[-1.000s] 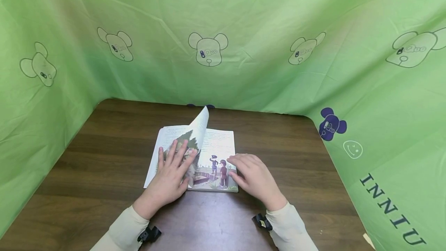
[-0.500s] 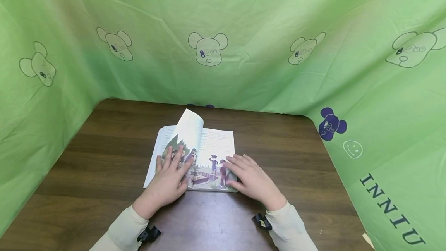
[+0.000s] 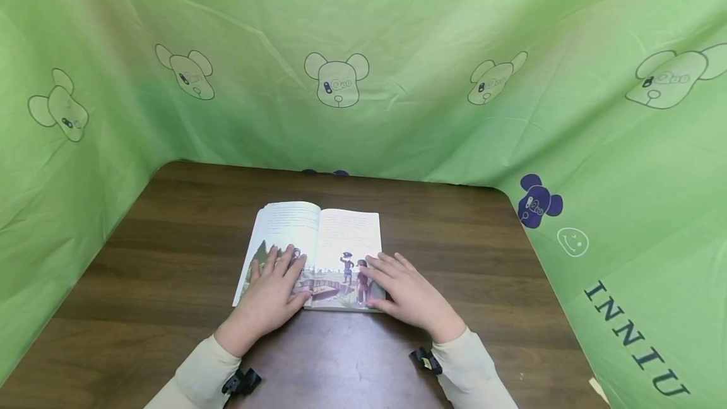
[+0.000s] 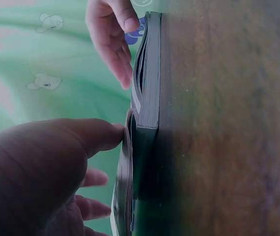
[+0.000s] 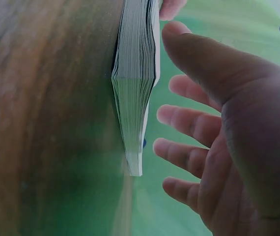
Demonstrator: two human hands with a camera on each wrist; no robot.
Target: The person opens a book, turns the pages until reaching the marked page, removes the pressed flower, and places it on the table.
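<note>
An open book (image 3: 346, 232) lies on the wooden table, printed text at the top of both pages and a coloured picture of figures and trees below. My left hand (image 3: 269, 298) rests with spread fingers on the lower left page; in the left wrist view its thumb (image 4: 105, 135) touches the page near the spine. Over the lower right corner is my right hand (image 3: 411, 295), fingers loosely extended. The right wrist view shows those fingers (image 5: 184, 118) a little apart from the thick block of pages (image 5: 135, 69), holding nothing.
Brown wooden table (image 3: 454, 238) surrounds the book. A green cloth (image 3: 397, 30) with bear-head outlines hangs behind and at both sides. Black wrist cameras (image 3: 241, 382) sit on the pale sleeves (image 3: 195, 374).
The raised page has swung over to the left and now lies down on the left side. My left hand has shifted slightly downward; the right hand has barely moved.
</note>
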